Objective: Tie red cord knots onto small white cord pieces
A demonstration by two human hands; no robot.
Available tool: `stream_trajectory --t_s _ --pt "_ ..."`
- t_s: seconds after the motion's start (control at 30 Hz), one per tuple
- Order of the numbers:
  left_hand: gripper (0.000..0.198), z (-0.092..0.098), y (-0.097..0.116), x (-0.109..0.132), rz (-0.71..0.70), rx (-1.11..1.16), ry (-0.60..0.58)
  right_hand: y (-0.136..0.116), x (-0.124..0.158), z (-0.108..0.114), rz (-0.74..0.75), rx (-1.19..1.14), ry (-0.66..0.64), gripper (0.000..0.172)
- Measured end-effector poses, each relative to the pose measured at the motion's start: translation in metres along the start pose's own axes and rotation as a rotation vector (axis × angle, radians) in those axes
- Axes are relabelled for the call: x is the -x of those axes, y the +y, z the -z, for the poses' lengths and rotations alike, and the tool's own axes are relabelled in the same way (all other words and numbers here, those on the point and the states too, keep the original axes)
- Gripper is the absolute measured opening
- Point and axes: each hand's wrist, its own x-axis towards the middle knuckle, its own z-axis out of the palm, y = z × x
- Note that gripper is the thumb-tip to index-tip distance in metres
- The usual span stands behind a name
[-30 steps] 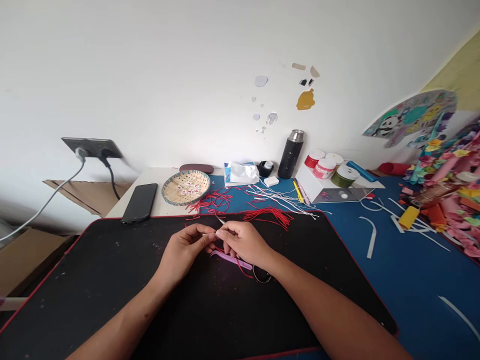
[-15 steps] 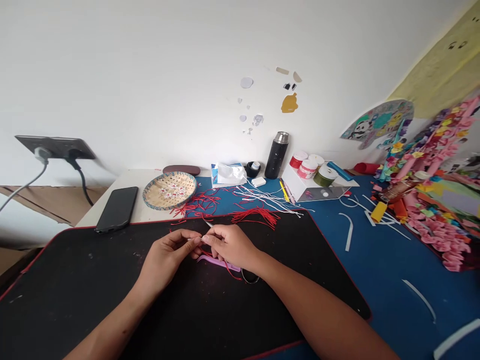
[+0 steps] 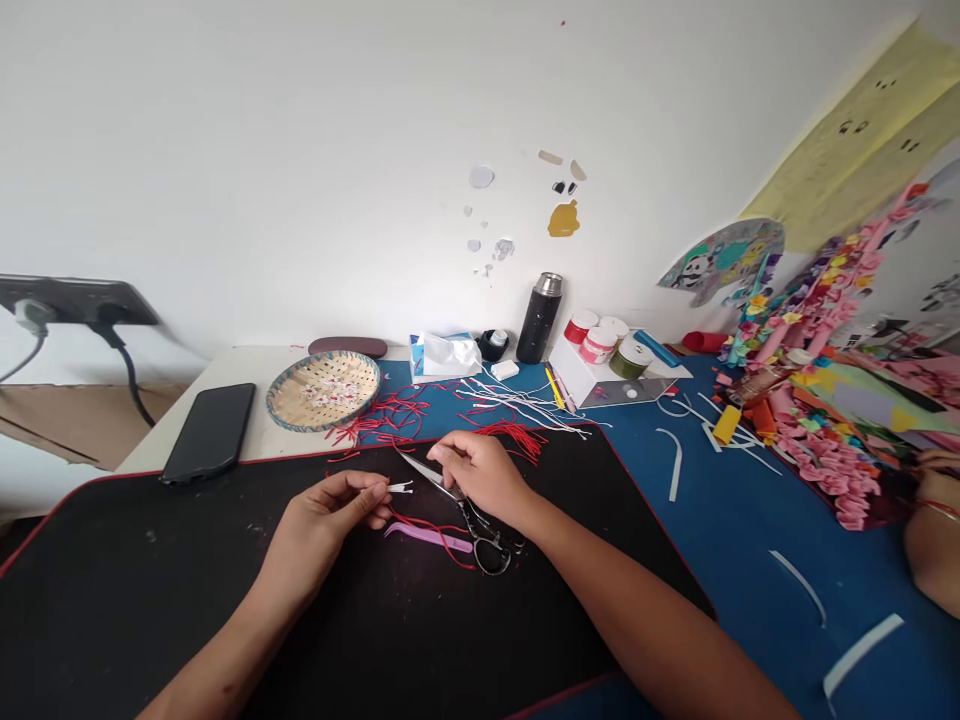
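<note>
My left hand (image 3: 341, 510) pinches a short bundle of white cord (image 3: 401, 488) between thumb and fingers, its loose ends sticking out to the right. To the right, my right hand (image 3: 484, 470) hovers over the blades of a pair of scissors (image 3: 471, 518), its fingers loosely bent and nothing visible in them. Whether its lower fingers touch the scissors is unclear. The scissors lie on the black mat, tips pointing up and left. Purple tweezers (image 3: 431, 537) and a red cord (image 3: 444, 540) lie on the mat below the hands.
Behind the mat (image 3: 360, 630) are cut red cords (image 3: 514, 438), white cords (image 3: 517, 400), a woven basket (image 3: 281, 412), tissues (image 3: 448, 355) and a black flask (image 3: 538, 320). A phone (image 3: 210, 430) lies left. Paper flowers (image 3: 832, 480) and another person's arm (image 3: 934, 550) are at right.
My right hand has left the left hand's fingertips and moved right, over the scissors. White cord ends now show in my left hand. The camera has turned slightly right.
</note>
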Motion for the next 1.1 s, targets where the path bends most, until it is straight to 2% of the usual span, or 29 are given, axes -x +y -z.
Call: stream_trajectory --t_s 0.2,0.33,0.43,0.63,0.87,1.1 --pt "0.035 -0.001 -0.002 -0.002 0.021 0.099 -0.035 0.003 0.012 0.051 0.013 0.437 0.070 0.013" --pt "0.035 -0.003 0.001 -0.002 0.026 0.139 -0.043 0.004 0.018 0.069 -0.026 0.671 0.057 0.013" --pt "0.036 -0.004 0.004 0.000 0.030 0.148 -0.032 0.003 0.018 0.068 -0.037 0.818 0.011 0.015" --pt "0.036 -0.006 0.009 0.003 0.032 0.165 -0.031 0.005 0.011 0.058 -0.046 0.926 -0.066 0.012" --pt "0.035 -0.005 0.009 0.004 0.038 0.175 -0.047 0.006 0.005 0.058 -0.049 0.964 -0.129 0.017" --pt "0.036 -0.007 0.011 0.004 0.061 0.219 -0.021 0.009 0.004 0.055 -0.091 0.965 -0.111 0.012"
